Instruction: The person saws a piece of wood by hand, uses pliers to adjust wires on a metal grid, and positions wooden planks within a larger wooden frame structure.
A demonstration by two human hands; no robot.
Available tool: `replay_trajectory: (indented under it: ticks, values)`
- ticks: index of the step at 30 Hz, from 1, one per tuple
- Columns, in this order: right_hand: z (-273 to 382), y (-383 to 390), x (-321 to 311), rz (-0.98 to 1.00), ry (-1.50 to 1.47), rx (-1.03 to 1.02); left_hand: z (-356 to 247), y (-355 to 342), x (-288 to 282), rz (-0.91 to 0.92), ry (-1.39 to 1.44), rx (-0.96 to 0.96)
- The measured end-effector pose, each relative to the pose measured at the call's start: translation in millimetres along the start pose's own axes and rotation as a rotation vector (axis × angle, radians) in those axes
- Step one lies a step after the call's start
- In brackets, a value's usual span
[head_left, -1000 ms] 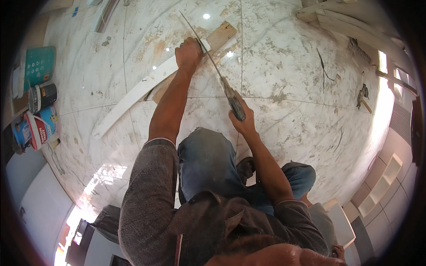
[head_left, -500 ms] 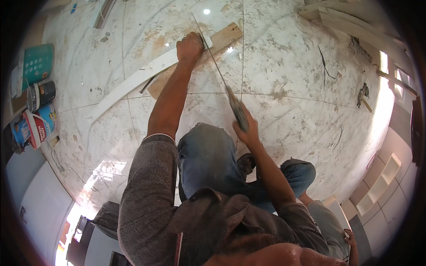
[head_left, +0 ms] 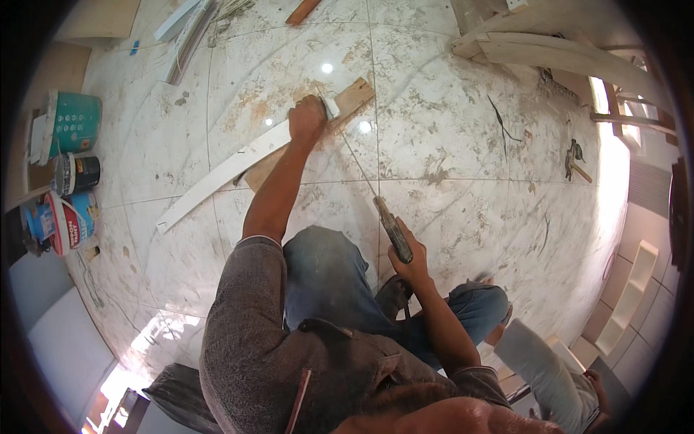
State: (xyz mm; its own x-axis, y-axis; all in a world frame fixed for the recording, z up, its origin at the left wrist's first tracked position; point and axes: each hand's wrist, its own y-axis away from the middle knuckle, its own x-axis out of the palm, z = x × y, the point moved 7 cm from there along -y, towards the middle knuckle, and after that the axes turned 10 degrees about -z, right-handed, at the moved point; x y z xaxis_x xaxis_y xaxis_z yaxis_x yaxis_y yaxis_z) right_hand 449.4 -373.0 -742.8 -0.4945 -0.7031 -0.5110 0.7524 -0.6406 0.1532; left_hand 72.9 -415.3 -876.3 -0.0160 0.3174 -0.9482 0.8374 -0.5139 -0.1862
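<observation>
Head view, the only one: L hand (head_left: pixel 307 119) is on the white strip (head_left: pixel 224 171) near its far R end, fingers pressed together & curled over it, tips hidden. Wooden board (head_left: pixel 354 98) lies under the strip at an angle, its end poking out past the strip's far R end. R hand (head_left: pixel 410 254) is well apart from the strip, on the person's side; fingers wrapped tight round the saw handle (head_left: pixel 394 230), can't tell how each one sits. Saw blade (head_left: pixel 358 160) runs from there up to the strip's R end, close by the L hand. Diff vs. 0.5 s ago: saw is drawn back twd the person, handle farther from the strip; blade tip then stuck out well beyond the strip, now only a short bit past it. L hand keeps its hold on the same end. View has shifted too: brown wood piece (head_left: pixel 302 11) now shows beyond the strip, & more of a co-worker's grey trouser leg (head_left: pixel 546 372) shows, well off on the person's side, R of the strip. Teal bucket (head_left: pixel 78 124) stays L of the strip, hammer (head_left: pixel 576 163) far R of it.
</observation>
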Motion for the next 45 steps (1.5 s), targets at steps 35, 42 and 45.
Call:
replay_trajectory:
  ticks: [35, 42, 45]
  values:
    - [-9.5, -57.0, 10.3, 0.005, -0.055, -0.019, -19.3, 5.2, -2.0, -0.038, -0.083, -0.144]
    - [-3.8, -57.0, 18.1, 0.07, -0.045, 0.068, -16.8, 6.2, 4.0, -0.042, -0.036, -0.135]
    - [-10.7, -13.3, -11.9, 0.008, 0.038, -0.002, -19.6, 6.5, -0.8, -0.088, -0.031, -0.113]
